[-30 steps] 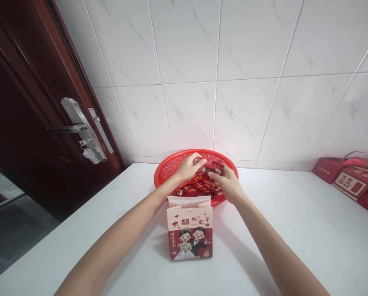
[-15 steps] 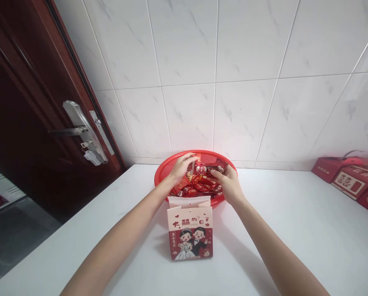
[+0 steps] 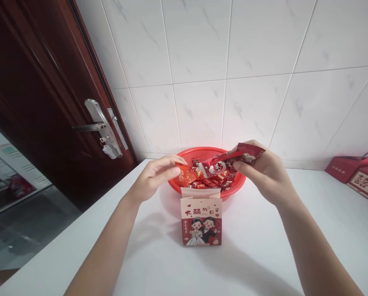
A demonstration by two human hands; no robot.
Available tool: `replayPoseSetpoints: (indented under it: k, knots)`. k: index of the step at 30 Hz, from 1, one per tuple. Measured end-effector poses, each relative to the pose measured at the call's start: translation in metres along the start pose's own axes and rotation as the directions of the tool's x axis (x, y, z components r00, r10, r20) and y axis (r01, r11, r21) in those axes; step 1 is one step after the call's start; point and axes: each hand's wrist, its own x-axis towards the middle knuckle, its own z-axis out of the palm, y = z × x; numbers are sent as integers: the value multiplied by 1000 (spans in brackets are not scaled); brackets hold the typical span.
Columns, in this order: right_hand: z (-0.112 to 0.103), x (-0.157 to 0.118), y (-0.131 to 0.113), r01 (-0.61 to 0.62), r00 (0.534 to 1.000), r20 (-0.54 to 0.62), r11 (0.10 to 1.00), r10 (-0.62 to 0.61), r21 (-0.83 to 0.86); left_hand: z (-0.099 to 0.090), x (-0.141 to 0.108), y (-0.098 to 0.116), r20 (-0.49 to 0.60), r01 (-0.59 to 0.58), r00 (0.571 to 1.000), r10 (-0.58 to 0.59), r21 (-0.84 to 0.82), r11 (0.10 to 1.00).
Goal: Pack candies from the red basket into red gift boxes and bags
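A red mesh basket (image 3: pixel 202 153) against the wall holds several red-wrapped candies (image 3: pixel 210 181). Above its left rim, my left hand (image 3: pixel 156 176) pinches an orange-red packet (image 3: pixel 184 172) between thumb and fingers. Over the right side of the basket, my right hand (image 3: pixel 264 172) grips several red candy packets (image 3: pixel 248 155), one with a white emblem hanging toward the middle. An upright pink and red box (image 3: pixel 201 224) with a cartoon couple stands in front of the basket, its top flaps open.
Red gift boxes (image 3: pixel 364 181) stand at the table's far right. A dark red door (image 3: pixel 60 90) with a metal handle is at the left, past the edge of the white table (image 3: pixel 159 255). A tiled wall rises behind.
Both hands have lifted from inside the basket and moved apart, toward the camera. Packets now show raised in my right hand and an orange-red one in my left. The view has shifted slightly.
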Motion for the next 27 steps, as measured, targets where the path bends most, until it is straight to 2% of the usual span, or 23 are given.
replayPoseSetpoints:
  k: [3,5,7,10,13,17,21,27]
  knots:
    - [-1,-8,-12,38,995,91,998,-33,-59,6,-14,10,213,-18,977,-24,192,981]
    - [0,-11,-15,54,991,131,993,-39,-107,14,-16,10,254,-25,966,-50,281,959]
    - [0,-13,-17,70,987,155,985,-45,-158,22,-15,6,258,-24,964,-62,315,949]
    - [2,-15,-18,91,984,171,972,-54,-217,31,-12,0,259,8,962,-80,270,963]
    - [3,-15,-19,99,983,175,965,-57,-242,36,-10,-6,204,46,974,-94,230,972]
    - [2,-14,-19,87,983,177,966,-44,-244,43,-9,-15,140,-5,990,-21,180,984]
    - [1,-15,-19,97,983,173,964,-55,-248,48,-10,-22,163,-83,985,49,209,974]
    - [1,-15,-21,108,983,171,957,-63,-270,41,-11,-24,208,-33,978,-15,225,974]
